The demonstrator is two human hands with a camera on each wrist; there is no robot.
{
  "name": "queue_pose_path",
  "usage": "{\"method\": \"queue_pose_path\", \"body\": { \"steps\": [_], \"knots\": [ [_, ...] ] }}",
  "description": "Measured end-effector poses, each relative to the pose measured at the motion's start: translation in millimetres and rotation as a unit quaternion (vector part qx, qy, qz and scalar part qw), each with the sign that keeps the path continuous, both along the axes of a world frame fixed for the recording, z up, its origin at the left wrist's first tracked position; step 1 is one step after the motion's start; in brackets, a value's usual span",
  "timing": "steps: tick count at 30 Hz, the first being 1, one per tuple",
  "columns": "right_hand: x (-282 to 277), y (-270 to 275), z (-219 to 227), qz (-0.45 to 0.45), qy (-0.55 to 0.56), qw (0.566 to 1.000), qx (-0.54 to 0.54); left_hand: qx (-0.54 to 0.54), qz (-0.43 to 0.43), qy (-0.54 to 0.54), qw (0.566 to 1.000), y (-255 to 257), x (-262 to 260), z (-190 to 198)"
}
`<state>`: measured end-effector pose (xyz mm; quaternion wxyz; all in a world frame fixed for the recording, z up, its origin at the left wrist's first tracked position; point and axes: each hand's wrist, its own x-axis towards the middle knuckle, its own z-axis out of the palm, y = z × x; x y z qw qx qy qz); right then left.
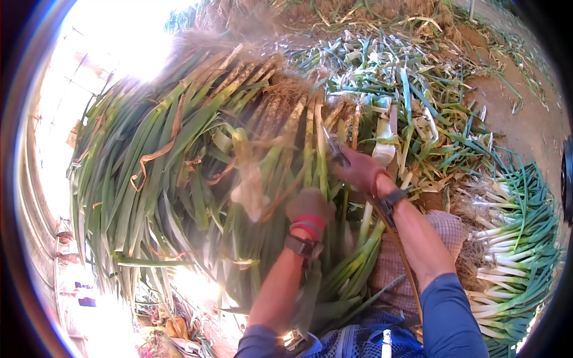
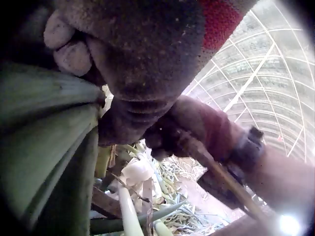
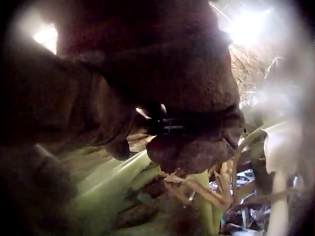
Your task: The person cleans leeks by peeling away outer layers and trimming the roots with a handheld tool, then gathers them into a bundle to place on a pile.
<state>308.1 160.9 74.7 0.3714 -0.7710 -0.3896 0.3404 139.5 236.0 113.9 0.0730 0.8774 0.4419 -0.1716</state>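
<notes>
My gloved left hand [image 1: 309,207] grips a leek [image 1: 321,149] by its green leaves; its pale stem and root end point away from me. In the left wrist view, curled fingertips [image 2: 74,56] show beside broad leaves [image 2: 44,147]. Just right of the stem, my gloved right hand [image 1: 361,170] holds an air gun [image 1: 340,156] with a thin metal tip angled toward the stem. A brown hose [image 1: 409,268] runs from it toward my lap. In the right wrist view, dark glove fingers [image 3: 192,152] are curled, and most of the tool is hidden.
A large heap of unpeeled leeks [image 1: 161,143] lies to the left, roots away from me. Stripped leaves [image 1: 424,101] pile up ahead and right. Cleaned leeks [image 1: 507,256] lie stacked at right beside a checkered cloth [image 1: 388,256]. Blurred scraps [image 1: 250,191] hang in the air.
</notes>
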Motion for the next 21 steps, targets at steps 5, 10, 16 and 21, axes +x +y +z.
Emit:
{"method": "queue_pose_path", "body": {
  "steps": [5, 10, 16, 21],
  "knots": [
    [-55, -102, 9, 0.049, 0.026, 0.997, 0.056, -0.048, 0.006, -0.024, 0.999, 4, -4, 4],
    [-94, -190, 39, 0.096, 0.115, 0.988, 0.038, -0.048, -0.003, -0.028, 0.998, -10, -18, 9],
    [-112, -212, 39, 0.054, 0.027, 0.996, 0.06, -0.085, -0.038, -0.009, 0.996, -44, -42, -1],
    [-105, -210, 59, -0.006, 0.057, 0.998, -0.024, -0.142, -0.067, -0.048, 0.987, -99, -51, -1]
  ]
}}
